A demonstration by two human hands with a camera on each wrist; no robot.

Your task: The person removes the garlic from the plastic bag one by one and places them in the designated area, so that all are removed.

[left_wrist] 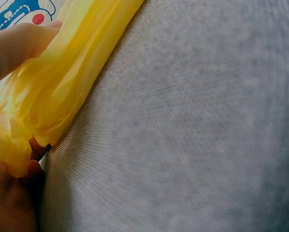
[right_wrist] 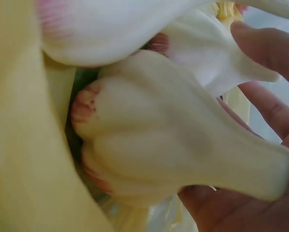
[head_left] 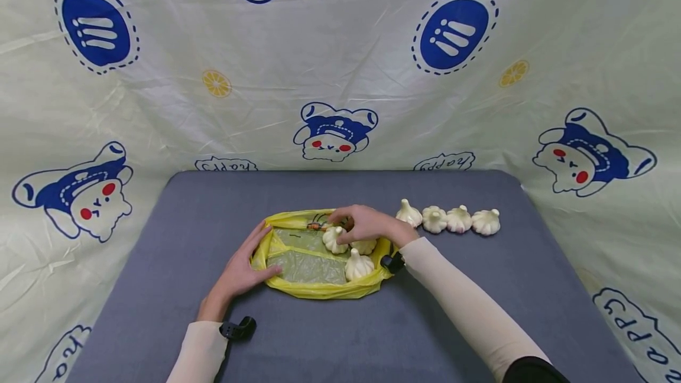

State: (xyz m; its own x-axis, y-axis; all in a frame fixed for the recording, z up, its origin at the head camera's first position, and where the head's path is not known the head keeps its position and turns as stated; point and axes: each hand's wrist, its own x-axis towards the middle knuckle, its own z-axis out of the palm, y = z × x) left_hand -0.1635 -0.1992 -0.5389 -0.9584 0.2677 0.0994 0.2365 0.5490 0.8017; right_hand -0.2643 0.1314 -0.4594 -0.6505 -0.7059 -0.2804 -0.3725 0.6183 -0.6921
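Bag: yellow plastic bag (head_left: 319,288) lay flat and open at centre of head view, on the grey table (head_left: 372,336); clear greenish lining showed inside.
Left hand: left hand (head_left: 242,270) sat at lower-left of bag, thumb over the rim, fingers alongside the bag's left edge. Left wrist view showed fingers (left_wrist: 18,43) and thumb pinching bunched yellow plastic (left_wrist: 52,92) at left of frame, so hand was closed onto the bag edge.
Right hand: right hand (head_left: 367,223) reached in over bag's upper-right part, fingers curled down round a garlic bulb (head_left: 334,240). Right wrist view: bulb (right_wrist: 173,150) filled mid-frame, its stem end resting in the palm at lower right, fingers (right_wrist: 270,48) bent over at upper right. Partly closed, gripping the bulb.
Bulb vs hands: directly under right hand's fingertips, inside bag; well right of left hand, w/ bag lining between.
Other bulbs in bag: one (head_left: 364,246) just under right hand's palm, one (head_left: 359,266) at bag's lower-right, near rim.
Bulbs outside: row of four bulbs (head_left: 447,219) on table, right of centre, just beyond right wrist, apart from bag.
Backdrop: cream cloth w/ blue cartoon prints (head_left: 335,132) across top half.
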